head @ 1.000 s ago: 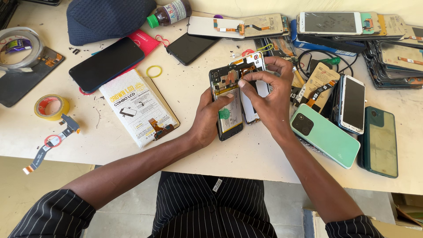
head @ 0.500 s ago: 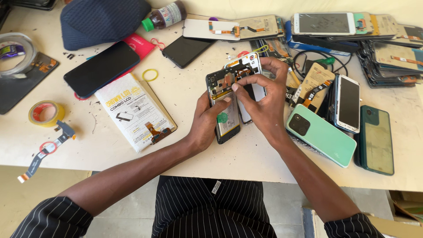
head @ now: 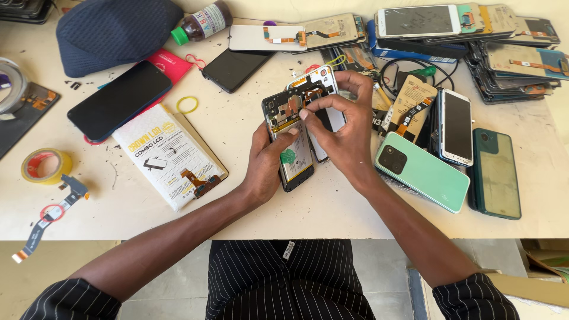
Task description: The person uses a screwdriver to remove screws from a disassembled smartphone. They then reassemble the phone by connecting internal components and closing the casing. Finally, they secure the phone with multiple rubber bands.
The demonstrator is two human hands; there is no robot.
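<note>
Black opened phone (head: 288, 139) gripped by left hand (head: 267, 163); right hand (head: 344, 133) pinches inside it—best worked gently, fingertips (head: 303, 114) steady.

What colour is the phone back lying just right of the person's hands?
Mint green, the phone back has a dark camera block at its upper left corner; it shows best in the head view.

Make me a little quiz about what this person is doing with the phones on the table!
1. True or false: the opened phone shows its insides.
2. Which hand steadies it from below: left hand or right hand?
3. What colour is the phone lying just right of the hands: A red, B mint green, C white?

Key
1. True.
2. Left; the right pinches a part near its top.
3. B.
</note>
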